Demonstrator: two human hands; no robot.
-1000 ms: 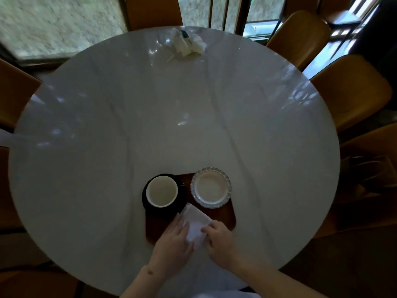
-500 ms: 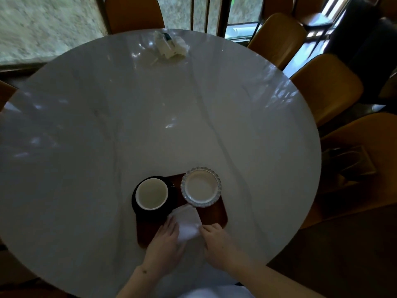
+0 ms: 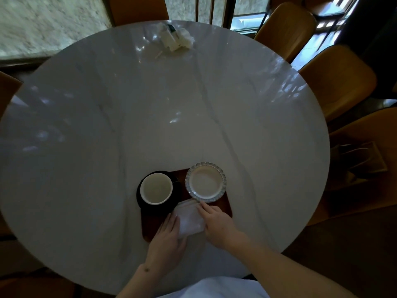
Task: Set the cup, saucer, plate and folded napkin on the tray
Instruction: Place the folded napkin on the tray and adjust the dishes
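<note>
A dark brown tray lies at the near edge of the round table. On its far left a white cup stands on a black saucer. A white plate with a patterned rim rests on the tray's far right. A folded white napkin lies flat on the tray's near middle. My left hand presses its left edge with flat fingers. My right hand presses its right edge, fingertips close to the plate.
The pale marble table is round. A crumpled white wrapper with a green bit lies at the far edge. Orange-brown chairs ring the table on the right and far side.
The napkin has been laid flatter and squarer on the tray, and both hands have slid to its two sides. The camera view has shifted slightly.
</note>
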